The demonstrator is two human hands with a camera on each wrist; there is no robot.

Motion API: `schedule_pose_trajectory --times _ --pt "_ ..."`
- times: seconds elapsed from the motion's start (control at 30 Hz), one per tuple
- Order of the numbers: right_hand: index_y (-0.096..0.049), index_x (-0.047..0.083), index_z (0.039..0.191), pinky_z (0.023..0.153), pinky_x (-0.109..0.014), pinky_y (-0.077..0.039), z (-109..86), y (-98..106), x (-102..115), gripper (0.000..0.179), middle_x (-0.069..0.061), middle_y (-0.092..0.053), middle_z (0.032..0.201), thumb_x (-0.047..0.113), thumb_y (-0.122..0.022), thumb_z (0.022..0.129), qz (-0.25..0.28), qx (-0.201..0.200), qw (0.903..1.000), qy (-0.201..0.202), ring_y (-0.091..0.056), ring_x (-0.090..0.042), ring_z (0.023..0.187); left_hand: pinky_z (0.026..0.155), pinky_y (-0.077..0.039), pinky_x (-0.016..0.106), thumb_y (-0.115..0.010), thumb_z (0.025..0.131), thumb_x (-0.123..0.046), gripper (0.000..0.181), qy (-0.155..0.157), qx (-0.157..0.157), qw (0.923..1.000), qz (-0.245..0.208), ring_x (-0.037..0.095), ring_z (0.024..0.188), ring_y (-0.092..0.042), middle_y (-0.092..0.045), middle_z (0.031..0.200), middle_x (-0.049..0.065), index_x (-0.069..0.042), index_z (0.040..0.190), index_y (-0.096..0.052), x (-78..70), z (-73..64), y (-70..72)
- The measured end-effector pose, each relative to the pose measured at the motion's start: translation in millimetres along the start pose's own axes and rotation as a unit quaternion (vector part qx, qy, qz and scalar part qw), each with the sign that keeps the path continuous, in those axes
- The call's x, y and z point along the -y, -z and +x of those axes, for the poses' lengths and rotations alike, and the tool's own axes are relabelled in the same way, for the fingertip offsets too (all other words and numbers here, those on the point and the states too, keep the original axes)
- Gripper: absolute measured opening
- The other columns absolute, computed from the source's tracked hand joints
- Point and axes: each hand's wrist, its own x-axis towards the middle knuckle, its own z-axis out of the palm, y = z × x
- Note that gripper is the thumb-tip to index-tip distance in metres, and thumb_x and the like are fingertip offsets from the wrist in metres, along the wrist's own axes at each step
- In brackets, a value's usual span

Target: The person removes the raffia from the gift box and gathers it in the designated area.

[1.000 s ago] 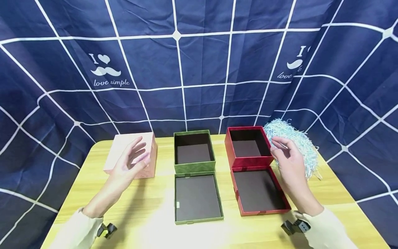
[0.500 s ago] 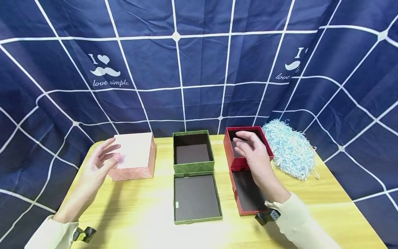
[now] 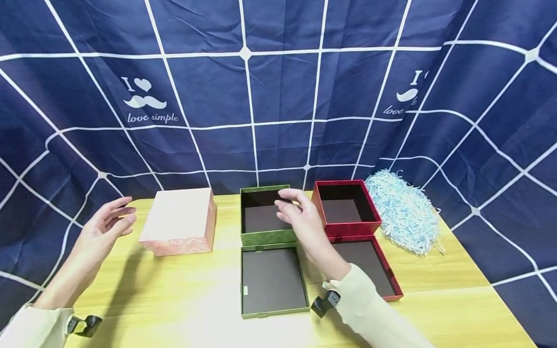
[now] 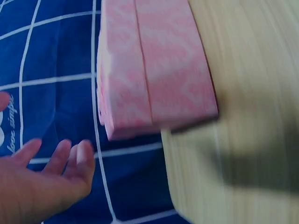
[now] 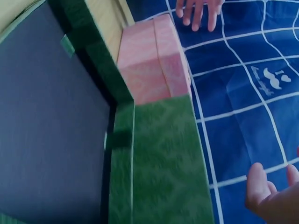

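pale sleeves (image 3: pixel 374 309) nearest, over wooden table (image 3: pixel 174 299). shallow green lid (image 3: pixel 273 282) and red lid (image 3: pixel 370 266), dark insides up, red lid partly hidden. left hand (image 3: pixel 101 226) raised left of pink box (image 3: pixel 180 217), apart from it, fingers relaxed, gripping nothing. right hand (image 3: pixel 303 217) across right side of green box (image 3: pixel 266 238) in head view, fingers loosely bent, gripping nothing. red box (image 3: pixel 352 229) right of green box; blue shredded paper (image 3: pixel 404 212) just beside. navy gridded cloth (image 3: pixel 283 96) behind.
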Motion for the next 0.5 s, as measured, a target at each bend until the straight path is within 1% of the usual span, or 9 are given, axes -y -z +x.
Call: schedule_pose_trajectory --times 0.07,0.13,0.2,0.3,0.4,0.5 --pt "-0.063 -0.008 0.136 0.098 -0.038 -0.060 -0.2 -9 -1 0.032 -0.024 -0.062 0.137 -0.002 -0.062 0.105 0.013 0.001 0.9999 0.000 -0.072 -0.023 0.114 0.085 -0.050 0.011 -0.060 0.108 0.005 0.051 0.002 0.012 0.9997 0.024 -0.003 0.107 -0.065 -0.070 0.120 -0.018 -0.037 0.135 -0.066 5.5 2.2 3.7" --pt "-0.062 -0.008 0.136 0.096 -0.036 -0.061 0.0 -19 -3 0.032 -0.027 -0.062 0.138 -0.002 -0.062 0.105 0.026 0.007 0.9996 -0.002 -0.072 -0.027 0.116 0.083 -0.051 0.011 -0.060 0.108 0.005 0.051 0.006 0.021 0.9992 0.034 -0.004 0.107 -0.064 -0.070 0.119 -0.019 -0.039 0.134 -0.066 12.3 4.8 8.1" --pt "-0.061 -0.010 0.137 0.095 -0.035 -0.061 0.2 -29 -5 0.034 -0.029 -0.060 0.141 -0.001 -0.063 0.104 0.033 0.023 0.9992 -0.001 -0.071 -0.034 0.119 0.082 -0.053 0.013 -0.060 0.108 0.004 0.052 0.018 0.032 0.9990 0.026 -0.004 0.107 -0.064 -0.069 0.119 -0.019 -0.040 0.134 -0.065 19.9 7.4 12.3" --pt "-0.059 -0.009 0.139 0.095 -0.037 -0.061 0.5 -43 -8 0.037 -0.029 -0.058 0.143 0.001 -0.064 0.104 0.032 0.053 0.9981 0.001 -0.069 -0.040 0.121 0.080 -0.054 0.015 -0.058 0.110 0.002 0.054 0.033 0.050 0.9980 0.020 -0.004 0.107 -0.063 -0.068 0.120 -0.021 -0.042 0.141 -0.061 30.6 11.5 17.0" --pt "-0.060 -0.006 0.141 0.093 -0.039 -0.062 1.3 -59 -10 0.038 -0.024 -0.058 0.142 0.002 -0.065 0.104 0.033 0.085 0.9958 -0.006 -0.069 -0.034 0.118 0.077 -0.055 0.019 -0.055 0.112 -0.001 0.058 0.046 0.072 0.9962 0.017 0.001 0.103 -0.062 -0.067 0.121 -0.021 -0.045 0.150 -0.054 37.5 16.1 22.8" --pt "-0.060 0.001 0.144 0.093 -0.040 -0.062 2.6 -73 -13 0.042 -0.017 -0.055 0.142 0.004 -0.065 0.103 0.032 0.112 0.9930 -0.020 -0.067 -0.028 0.119 0.074 -0.055 0.022 -0.052 0.112 0.000 0.062 0.057 0.097 0.9936 -0.012 0.008 0.096 -0.062 -0.065 0.122 -0.015 -0.043 0.156 -0.050 42.3 21.3 25.1"
